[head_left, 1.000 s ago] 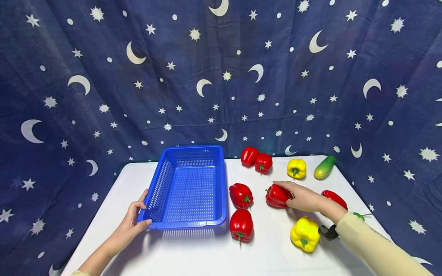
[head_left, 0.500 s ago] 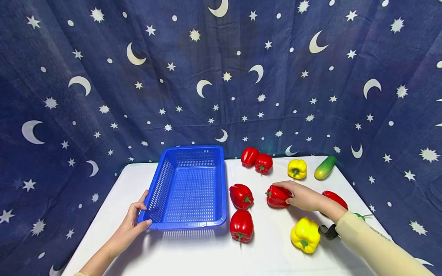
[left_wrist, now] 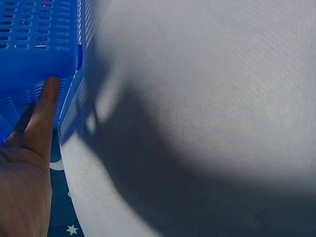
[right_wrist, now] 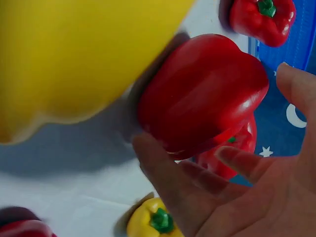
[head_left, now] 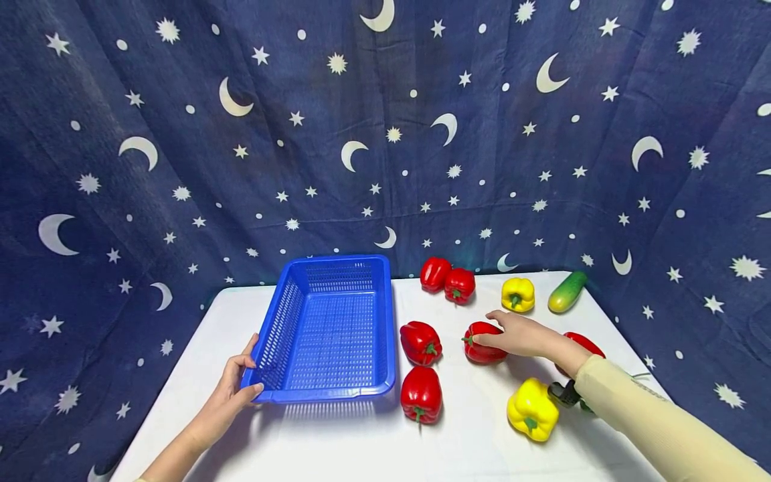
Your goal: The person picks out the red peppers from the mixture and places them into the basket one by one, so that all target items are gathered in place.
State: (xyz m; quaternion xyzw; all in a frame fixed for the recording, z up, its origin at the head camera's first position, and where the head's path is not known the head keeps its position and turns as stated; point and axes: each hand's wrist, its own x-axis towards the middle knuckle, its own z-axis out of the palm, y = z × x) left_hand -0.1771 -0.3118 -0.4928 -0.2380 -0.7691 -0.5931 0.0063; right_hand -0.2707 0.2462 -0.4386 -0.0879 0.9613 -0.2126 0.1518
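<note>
In the head view my left hand [head_left: 224,395] holds the near left corner of a blue plastic basket [head_left: 325,394], thumb on the front rim and fingers at the left side. The left wrist view shows a finger against the basket wall [left_wrist: 29,69]. A red bell pepper [head_left: 485,356] lies right of the basket, its green stem toward it. Over this pepper is my right hand [head_left: 523,336], thumb and fingers spread apart. From the right wrist, the spread right hand [right_wrist: 252,197] surrounds the pepper [right_wrist: 202,94] loosely, the thumb standing off its surface.
Two red peppers [head_left: 421,395] stand beside the basket, and two more [head_left: 460,286] at the back. A yellow pepper [head_left: 533,410] sits under the right forearm, another [head_left: 518,294] farther back near a green-yellow cucumber-like vegetable [head_left: 567,292]. A red vegetable [head_left: 584,343] is partly hidden by the arm.
My right hand has loosened from the red pepper: its fingers have lifted off and spread, and the wrist has shifted slightly left. The left hand and basket stay put.
</note>
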